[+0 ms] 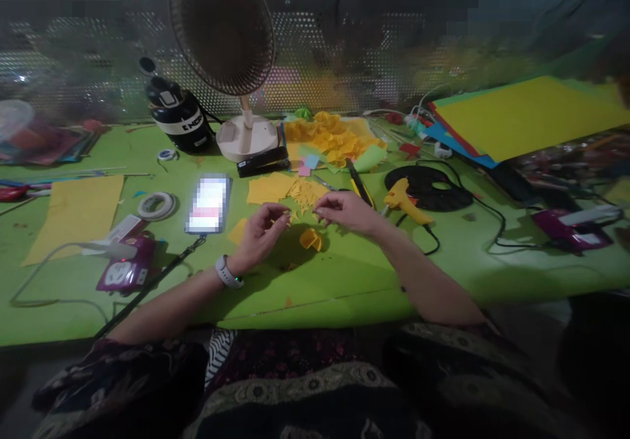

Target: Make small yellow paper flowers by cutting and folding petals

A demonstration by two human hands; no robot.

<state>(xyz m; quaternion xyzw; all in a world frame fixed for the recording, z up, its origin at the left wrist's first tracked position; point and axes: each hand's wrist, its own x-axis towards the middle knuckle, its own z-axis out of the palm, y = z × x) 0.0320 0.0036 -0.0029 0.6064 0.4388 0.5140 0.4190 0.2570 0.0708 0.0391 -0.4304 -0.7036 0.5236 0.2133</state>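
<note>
My left hand [263, 232], with a pale wristband [229, 273], is raised over the table with thumb and fingertips pinched together. Facing it, my right hand [347, 210] also has its fingertips pinched. Anything held in either pinch is too small to make out. Just beyond the fingertips lies a heap of small yellow paper cuttings [308, 191], beside larger yellow paper pieces [269, 188]. A curled yellow paper piece [312, 239] rests on the green table below and between my hands. A yellow-and-black cutter [361, 186] lies past my right hand.
Right of my right hand are a yellow glue gun [407, 201] and a black palette-shaped plate [430, 188]. A lit phone [209, 204] and tape roll [156, 207] lie left. Behind stand a fan [246, 134], black bottle [182, 121], stapler [263, 162] and crumpled orange paper [335, 137].
</note>
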